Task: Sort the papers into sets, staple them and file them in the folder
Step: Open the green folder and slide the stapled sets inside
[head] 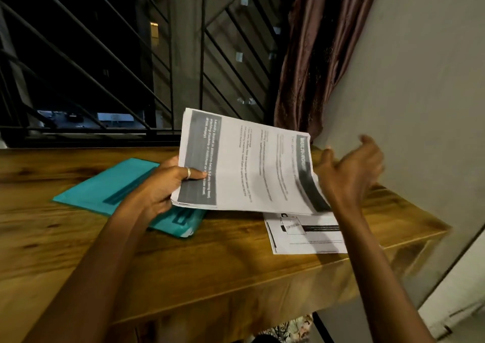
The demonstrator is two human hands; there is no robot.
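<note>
Teal folder [105, 187] lay far left on the wooden bench [210, 250]. The left hand [162, 185] gripped the papers [249, 164] above the bench, thumb on top. The right hand [349, 169], blurred, hovered loosely spread at their right edge, holding nothing. A sheet [307, 235] lay beneath.

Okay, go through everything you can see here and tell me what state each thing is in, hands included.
Left hand: gripping the paper stack's left edge.
Right hand: blurred, fingers loosely curled, holding nothing.
Paper stack: lifted off the table, tilted.
Loose sheet: flat on the table, partly hidden by the stack.
Teal folder: closed, flat on the table.
Curtain: gathered to one side.
</note>
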